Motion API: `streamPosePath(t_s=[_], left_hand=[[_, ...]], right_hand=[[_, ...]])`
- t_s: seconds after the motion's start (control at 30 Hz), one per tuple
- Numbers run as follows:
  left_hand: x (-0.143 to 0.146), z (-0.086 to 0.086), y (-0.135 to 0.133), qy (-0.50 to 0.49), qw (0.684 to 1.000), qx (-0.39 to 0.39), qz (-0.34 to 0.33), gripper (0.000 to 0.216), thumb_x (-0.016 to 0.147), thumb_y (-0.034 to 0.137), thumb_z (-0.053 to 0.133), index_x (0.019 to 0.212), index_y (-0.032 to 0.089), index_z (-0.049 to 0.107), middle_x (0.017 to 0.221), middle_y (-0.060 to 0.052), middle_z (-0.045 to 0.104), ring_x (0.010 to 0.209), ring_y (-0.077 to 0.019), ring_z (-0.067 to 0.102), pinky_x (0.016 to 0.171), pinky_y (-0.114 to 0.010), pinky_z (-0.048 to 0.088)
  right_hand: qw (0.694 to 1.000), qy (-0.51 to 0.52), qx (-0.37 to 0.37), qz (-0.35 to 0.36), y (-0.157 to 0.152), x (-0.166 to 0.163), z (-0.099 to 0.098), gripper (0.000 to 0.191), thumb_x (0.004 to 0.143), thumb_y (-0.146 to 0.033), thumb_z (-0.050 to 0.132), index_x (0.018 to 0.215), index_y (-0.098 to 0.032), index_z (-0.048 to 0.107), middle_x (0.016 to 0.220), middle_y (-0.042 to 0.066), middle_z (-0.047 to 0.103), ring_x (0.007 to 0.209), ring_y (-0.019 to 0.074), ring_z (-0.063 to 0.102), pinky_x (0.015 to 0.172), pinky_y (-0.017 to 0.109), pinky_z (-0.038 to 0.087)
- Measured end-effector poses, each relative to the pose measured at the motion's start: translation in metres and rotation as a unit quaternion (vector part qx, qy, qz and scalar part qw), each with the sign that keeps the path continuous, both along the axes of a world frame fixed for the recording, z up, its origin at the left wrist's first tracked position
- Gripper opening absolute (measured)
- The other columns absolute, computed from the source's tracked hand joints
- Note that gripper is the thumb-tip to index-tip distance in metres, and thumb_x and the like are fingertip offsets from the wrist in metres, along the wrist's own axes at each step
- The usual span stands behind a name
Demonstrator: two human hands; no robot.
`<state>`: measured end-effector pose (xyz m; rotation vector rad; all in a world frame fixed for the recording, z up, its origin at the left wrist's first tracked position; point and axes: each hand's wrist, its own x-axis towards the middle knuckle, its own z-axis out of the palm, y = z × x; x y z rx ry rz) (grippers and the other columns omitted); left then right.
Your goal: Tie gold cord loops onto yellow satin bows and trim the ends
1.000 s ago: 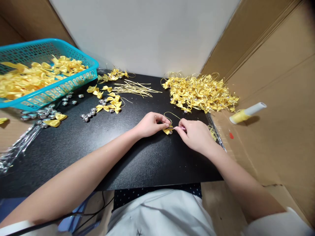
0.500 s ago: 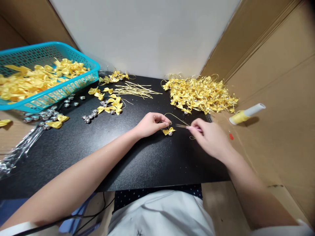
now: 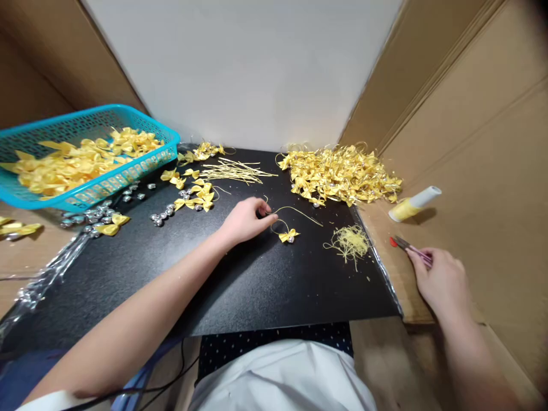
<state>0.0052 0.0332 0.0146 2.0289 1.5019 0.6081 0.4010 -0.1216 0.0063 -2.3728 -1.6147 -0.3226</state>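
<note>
My left hand [image 3: 250,220] is closed in a pinch on a thin gold cord [image 3: 278,221] above the black tabletop. The cord loops down to a small yellow satin bow [image 3: 289,235] with a silver bell [image 3: 291,240] on it. Another strand of cord curves away to the right of my fingertips. Far to the right, my right hand [image 3: 443,282] grips small scissors [image 3: 417,254] by their pinkish handles, over the wooden surface. Their dark blades point left, beside a flat red piece [image 3: 393,242].
A turquoise basket [image 3: 169,149] of yellow bows stands at the left, with silver bells [image 3: 96,216] nearby. Cut cords [image 3: 237,171] lie at the back. A heap of belled bows [image 3: 338,174], a tangle of cord scraps [image 3: 351,242] and a white-and-yellow tube [image 3: 415,204] are at the right.
My right hand has moved with the scissors from beside the bow to the far right. The cord tangle has come into view. My left hand has shifted slightly left.
</note>
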Motion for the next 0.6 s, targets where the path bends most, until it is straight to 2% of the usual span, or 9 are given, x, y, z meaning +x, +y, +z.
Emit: streamPosePath(t_s=[0.1, 0.17, 0.23, 0.27, 0.37, 0.43, 0.5, 0.6], left_hand=[[0.004, 0.002, -0.009, 0.069, 0.997, -0.001, -0.043, 0.034, 0.073, 0.050, 0.065, 0.085, 0.017, 0.064, 0.086, -0.006, 0.065, 0.079, -0.0222, 0.060, 0.069, -0.034, 0.045], [0.008, 0.000, -0.012, 0.078, 0.995, 0.013, -0.058, 0.032, 0.073, 0.046, 0.066, 0.086, 0.018, 0.062, 0.088, -0.006, 0.065, 0.081, -0.0226, 0.060, 0.070, -0.033, 0.044], [0.011, -0.003, -0.014, 0.073, 0.996, 0.007, -0.055, 0.031, 0.072, 0.045, 0.067, 0.088, 0.019, 0.059, 0.087, -0.006, 0.064, 0.079, -0.0220, 0.060, 0.068, -0.033, 0.044], [0.011, -0.003, -0.015, 0.066, 0.997, 0.005, -0.045, 0.033, 0.072, 0.045, 0.067, 0.089, 0.019, 0.057, 0.086, -0.005, 0.064, 0.077, -0.0215, 0.060, 0.067, -0.033, 0.044], [0.010, -0.004, -0.015, 0.029, 0.999, 0.015, -0.002, 0.036, 0.073, 0.044, 0.066, 0.094, 0.019, 0.052, 0.083, -0.003, 0.061, 0.074, -0.0200, 0.058, 0.065, -0.032, 0.042], [0.008, -0.004, -0.013, -0.003, 0.999, 0.030, 0.021, 0.031, 0.075, 0.040, 0.064, 0.095, 0.020, 0.050, 0.080, -0.001, 0.059, 0.070, -0.0182, 0.056, 0.063, -0.030, 0.041], [0.004, -0.005, -0.010, -0.027, 0.998, 0.052, 0.037, 0.023, 0.076, 0.034, 0.061, 0.091, 0.020, 0.051, 0.079, -0.001, 0.058, 0.067, -0.0165, 0.053, 0.062, -0.029, 0.041], [0.000, -0.009, -0.005, -0.040, 0.993, 0.097, 0.049, 0.012, 0.078, 0.028, 0.057, 0.085, 0.019, 0.053, 0.080, -0.001, 0.058, 0.067, -0.0157, 0.052, 0.064, -0.029, 0.041]], right_hand=[[0.999, -0.044, 0.027, -0.018, 0.004, 0.004, -0.010, 0.040, 0.087, -0.053, 0.044, 0.085, -0.020, 0.065, 0.096, 0.021, 0.065, 0.087, 0.0396, 0.058, 0.066, 0.048, 0.043], [0.997, -0.044, 0.055, -0.007, 0.012, -0.010, -0.006, 0.038, 0.086, -0.051, 0.048, 0.088, -0.018, 0.066, 0.101, 0.021, 0.064, 0.092, 0.0391, 0.057, 0.070, 0.048, 0.044], [0.992, -0.007, 0.112, 0.060, 0.025, -0.042, 0.006, 0.031, 0.087, -0.045, 0.050, 0.090, -0.018, 0.066, 0.098, 0.018, 0.065, 0.093, 0.0341, 0.059, 0.078, 0.046, 0.045], [0.987, 0.036, 0.108, 0.118, 0.034, -0.065, 0.013, 0.028, 0.087, -0.042, 0.052, 0.091, -0.018, 0.065, 0.094, 0.015, 0.067, 0.088, 0.0297, 0.061, 0.079, 0.043, 0.046], [0.954, 0.106, -0.031, 0.278, 0.066, -0.143, 0.029, 0.020, 0.089, -0.037, 0.054, 0.094, -0.021, 0.066, 0.094, 0.009, 0.070, 0.090, 0.0245, 0.063, 0.079, 0.037, 0.046], [0.936, 0.099, -0.106, 0.320, 0.088, -0.185, 0.032, 0.018, 0.089, -0.032, 0.055, 0.095, -0.020, 0.067, 0.094, 0.008, 0.070, 0.088, 0.0242, 0.063, 0.078, 0.037, 0.045], [0.925, 0.089, -0.145, 0.341, 0.105, -0.208, 0.030, 0.014, 0.087, -0.030, 0.059, 0.091, -0.019, 0.067, 0.093, 0.009, 0.069, 0.089, 0.0251, 0.063, 0.076, 0.036, 0.044], [0.903, 0.121, -0.156, 0.381, 0.119, -0.213, 0.018, 0.010, 0.085, -0.017, 0.058, 0.078, -0.019, 0.064, 0.088, 0.005, 0.066, 0.085, 0.0207, 0.062, 0.074, 0.033, 0.043]])
